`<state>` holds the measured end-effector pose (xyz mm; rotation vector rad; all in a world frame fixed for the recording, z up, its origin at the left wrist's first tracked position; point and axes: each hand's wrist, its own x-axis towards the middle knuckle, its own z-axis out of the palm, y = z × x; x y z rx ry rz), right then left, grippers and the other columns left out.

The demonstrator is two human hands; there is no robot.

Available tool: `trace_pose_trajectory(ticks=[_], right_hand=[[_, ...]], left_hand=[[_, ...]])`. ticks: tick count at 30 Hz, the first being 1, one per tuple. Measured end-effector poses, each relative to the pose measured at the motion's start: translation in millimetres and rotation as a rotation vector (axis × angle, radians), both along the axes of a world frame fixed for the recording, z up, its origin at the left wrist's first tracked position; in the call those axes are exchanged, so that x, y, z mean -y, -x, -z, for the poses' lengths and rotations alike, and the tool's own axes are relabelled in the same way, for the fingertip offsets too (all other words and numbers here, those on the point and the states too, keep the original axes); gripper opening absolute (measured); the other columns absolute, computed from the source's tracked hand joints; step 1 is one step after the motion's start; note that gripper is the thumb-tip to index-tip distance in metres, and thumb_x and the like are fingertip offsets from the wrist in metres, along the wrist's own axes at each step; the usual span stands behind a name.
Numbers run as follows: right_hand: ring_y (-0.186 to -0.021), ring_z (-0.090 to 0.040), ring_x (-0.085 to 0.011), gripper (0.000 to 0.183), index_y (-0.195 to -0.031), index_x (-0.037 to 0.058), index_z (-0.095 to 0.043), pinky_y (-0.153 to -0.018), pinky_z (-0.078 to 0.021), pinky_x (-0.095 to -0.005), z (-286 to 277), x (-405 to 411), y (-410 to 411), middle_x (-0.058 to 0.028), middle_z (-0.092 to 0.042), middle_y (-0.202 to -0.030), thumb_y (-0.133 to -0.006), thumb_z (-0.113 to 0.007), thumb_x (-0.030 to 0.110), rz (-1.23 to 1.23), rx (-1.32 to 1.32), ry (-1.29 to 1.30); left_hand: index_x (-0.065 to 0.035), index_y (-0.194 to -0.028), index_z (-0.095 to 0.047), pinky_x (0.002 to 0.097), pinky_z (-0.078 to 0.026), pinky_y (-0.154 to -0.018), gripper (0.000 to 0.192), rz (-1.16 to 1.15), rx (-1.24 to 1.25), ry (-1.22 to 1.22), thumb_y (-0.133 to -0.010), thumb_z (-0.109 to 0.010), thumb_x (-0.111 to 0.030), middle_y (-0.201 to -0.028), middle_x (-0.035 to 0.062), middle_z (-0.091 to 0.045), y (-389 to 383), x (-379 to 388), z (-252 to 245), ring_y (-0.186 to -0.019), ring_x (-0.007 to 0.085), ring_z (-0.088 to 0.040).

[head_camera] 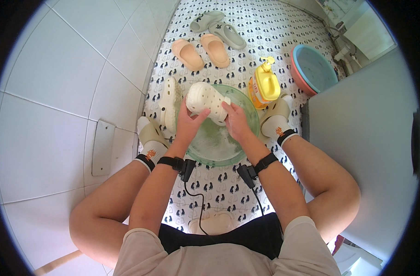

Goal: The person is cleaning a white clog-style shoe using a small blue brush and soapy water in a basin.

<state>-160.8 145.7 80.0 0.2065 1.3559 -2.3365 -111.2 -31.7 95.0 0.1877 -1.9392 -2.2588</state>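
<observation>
A cream-white perforated clog [206, 98] is held up over a green translucent basin [254, 126] with whitish, sudsy water in it. My left hand [190, 120] grips the clog near its toe end, thumb across the top. At the heel-strap end, my right hand [235, 117] has its fingers closed on the clog. Another white clog [169, 103] lies on its side on the floor against the basin's left rim. Behind the basin to the right stands a yellow pump-top jug [267, 84] bearing a printed label.
Peach slippers [215, 50] and grey slides [227, 34] lie on the footprint-patterned floor beyond the basin. Stacked blue and pink basins [313, 69] stand at right, near a grey appliance-like panel [361, 138]. A tiled wall [51, 120] bounds the left. Cables [201, 203] hang from both wrist devices.
</observation>
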Motion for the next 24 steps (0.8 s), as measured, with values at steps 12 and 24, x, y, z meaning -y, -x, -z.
trace_pose_trajectory(ticks=[12,24], right_hand=[[-0.123,-0.066,-0.0257,0.044,-0.138,-0.0056,-0.056,-0.108,-0.0532,-0.044,0.3,-0.4,2.7,-0.0149,-0.065,-0.138,-0.115,-0.045,0.031,-0.109,0.155,0.307],[-0.117,-0.063,-0.0321,0.033,-0.117,0.0067,-0.067,-0.099,-0.0495,-0.0456,42.9,-39.8,-4.2,-0.0135,-0.066,-0.13,-0.097,-0.07,0.033,0.083,-0.523,-1.197]], left_hand=[[-0.0029,-0.157,-0.041,0.0477,-0.046,-0.11,0.101,0.14,0.151,0.294,-0.077,-0.095,-0.032,-0.153,0.0147,-0.05,-13.0,5.4,26.5,-0.137,0.0341,-0.053],[0.0053,-0.137,-0.063,0.0447,-0.047,-0.106,0.091,0.089,0.242,0.428,-0.072,-0.094,-0.05,-0.137,0.0211,-0.056,-24.4,9.2,52.5,-0.124,0.0357,-0.056]])
